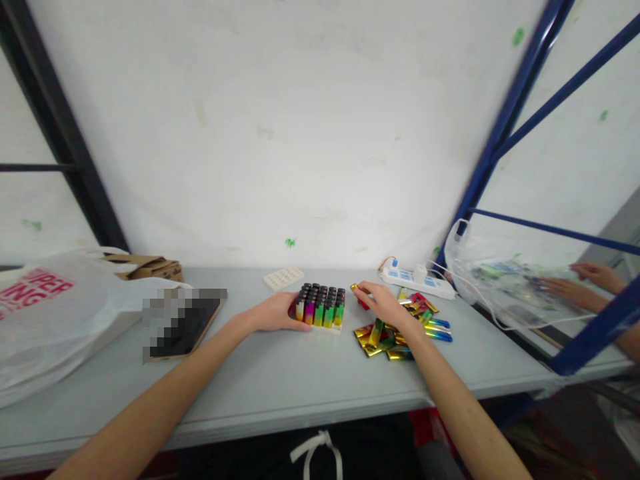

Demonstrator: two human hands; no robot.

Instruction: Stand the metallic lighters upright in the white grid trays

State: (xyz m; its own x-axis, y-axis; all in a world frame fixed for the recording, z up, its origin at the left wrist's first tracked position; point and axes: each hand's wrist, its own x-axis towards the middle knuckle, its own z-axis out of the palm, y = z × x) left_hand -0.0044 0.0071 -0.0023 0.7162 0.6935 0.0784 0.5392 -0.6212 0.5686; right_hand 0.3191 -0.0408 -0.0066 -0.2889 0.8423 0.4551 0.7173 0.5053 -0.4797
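Observation:
Several upright lighters [320, 303] with black tops and shiny coloured bodies stand in rows in a white tray [336, 329]. My left hand [277, 312] is wrapped round the left side of this tray, thumb along its front edge. To the right, my right hand [383, 301] pinches a small shiny gold and red piece [355, 287]; its exact kind is too small to tell. Below and beside that hand lies a loose pile of flat, shiny metallic pieces [376, 333] in gold, red, green and blue. My right forearm hides part of the pile.
Behind the lighters lies a white tray with holes [283, 278]. On the left are a dark tablet-like device [187, 327], a white plastic bag [75, 313] and cardboard [155, 267]. A power strip [425, 283] lies at the back right. Beyond the blue frame [487, 160] another person's hands [575, 293] work.

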